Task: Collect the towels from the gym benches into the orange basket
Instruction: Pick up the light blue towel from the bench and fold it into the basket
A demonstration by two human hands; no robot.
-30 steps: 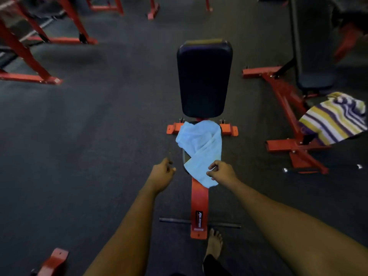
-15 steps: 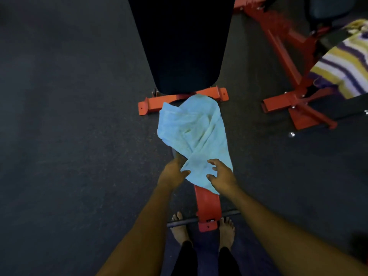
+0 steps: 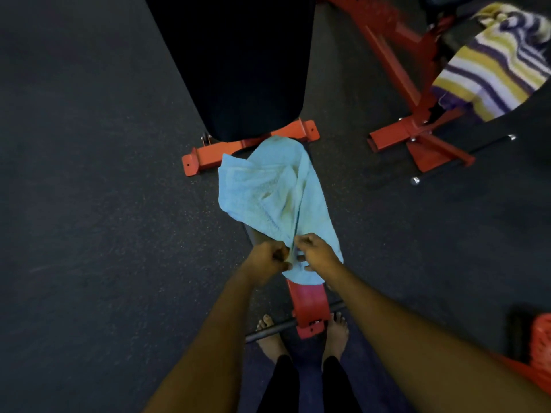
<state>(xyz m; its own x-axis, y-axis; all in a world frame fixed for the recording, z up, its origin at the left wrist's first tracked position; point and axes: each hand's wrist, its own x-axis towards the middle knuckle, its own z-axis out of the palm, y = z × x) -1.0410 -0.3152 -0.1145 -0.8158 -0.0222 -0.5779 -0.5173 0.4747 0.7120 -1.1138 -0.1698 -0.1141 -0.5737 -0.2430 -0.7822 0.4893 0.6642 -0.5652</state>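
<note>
gripping the near end of a crumpled light blue terry towel (image 3: 277, 198), a person's left hand (image 3: 267, 259) and right hand (image 3: 317, 253) meet side by side, fingers of both curled tight on the cloth. the towel lies draped over the seat of a red steel gym bench (image 3: 308, 305), just below its black padded backrest (image 3: 238, 61). a purple, yellow and white striped towel (image 3: 489, 73) hangs over the neighbouring surface at upper right. an orange plastic basket (image 3: 542, 338) sits on the dark floor (image 3: 89, 204) at the right edge.
</note>
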